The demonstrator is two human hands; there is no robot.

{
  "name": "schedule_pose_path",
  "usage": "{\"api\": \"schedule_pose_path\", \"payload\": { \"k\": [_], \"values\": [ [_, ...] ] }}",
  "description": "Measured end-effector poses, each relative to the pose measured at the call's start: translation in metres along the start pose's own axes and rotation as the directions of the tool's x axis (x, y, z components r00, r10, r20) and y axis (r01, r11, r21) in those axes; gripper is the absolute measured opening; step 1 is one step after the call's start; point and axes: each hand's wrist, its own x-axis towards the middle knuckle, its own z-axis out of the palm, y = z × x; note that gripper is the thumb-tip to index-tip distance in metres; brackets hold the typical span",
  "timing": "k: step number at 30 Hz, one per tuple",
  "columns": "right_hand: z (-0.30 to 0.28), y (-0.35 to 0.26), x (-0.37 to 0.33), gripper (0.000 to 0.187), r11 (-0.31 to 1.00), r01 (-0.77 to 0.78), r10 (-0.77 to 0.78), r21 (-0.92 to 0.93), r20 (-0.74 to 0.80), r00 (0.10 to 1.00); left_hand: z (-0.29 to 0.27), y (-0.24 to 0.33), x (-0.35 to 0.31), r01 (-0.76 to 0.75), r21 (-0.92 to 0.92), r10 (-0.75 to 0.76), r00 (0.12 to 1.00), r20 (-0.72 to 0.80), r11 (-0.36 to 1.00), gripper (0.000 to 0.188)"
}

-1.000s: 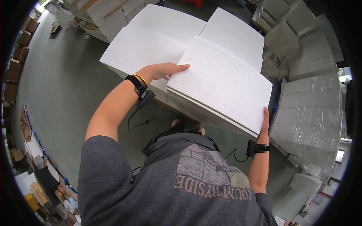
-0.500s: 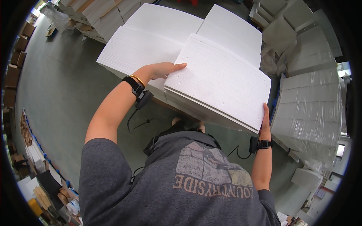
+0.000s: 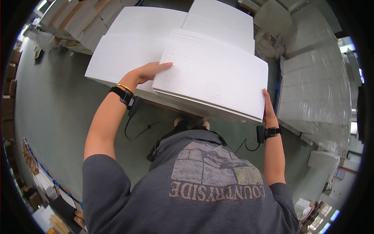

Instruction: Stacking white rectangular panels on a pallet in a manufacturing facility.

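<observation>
A near stack of white foam boards point(image 3: 218, 74) lies between my two hands, its top face flat and lightly pitted. My left hand point(image 3: 150, 72) is closed on its left edge, the thumb lying over the top and the other fingers mostly hidden along the side. At the right front corner, my right hand point(image 3: 269, 107) presses against the side with its fingers pointing away from me; its palm side is hidden. More white foam boards stand directly behind, one stack at the far left point(image 3: 132, 48) and another at the far right point(image 3: 222, 23).
Film-wrapped white stacks point(image 3: 315, 93) stand on the right. Stacked pale boards point(image 3: 82, 23) rise at the far left, with clear plastic film point(image 3: 43, 39) beside them. Cardboard boxes line the left rim. Green-grey floor point(image 3: 58, 101) lies around me, and a cable hangs from each wrist strap.
The whole view has turned slightly, so boards and surroundings sit further left and look squarer. Both hands keep their places on the near stack, which shows little shift against the stacks behind.
</observation>
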Motion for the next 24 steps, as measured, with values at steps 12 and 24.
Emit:
{"api": "schedule_pose_path", "payload": {
  "k": [12,24],
  "values": [
    [0.005,-0.003,-0.002,0.065,0.989,0.01,-0.013,0.148,0.021,1.0,-0.007,-0.011,0.009,0.028,0.001,-0.027,0.993,-0.115,1.0,0.079],
    [-0.006,0.003,-0.004,0.068,0.991,0.029,-0.041,0.132,0.086,0.995,0.0,0.001,0.003,0.044,0.019,-0.041,0.99,-0.136,0.999,0.08]
  ]
}}
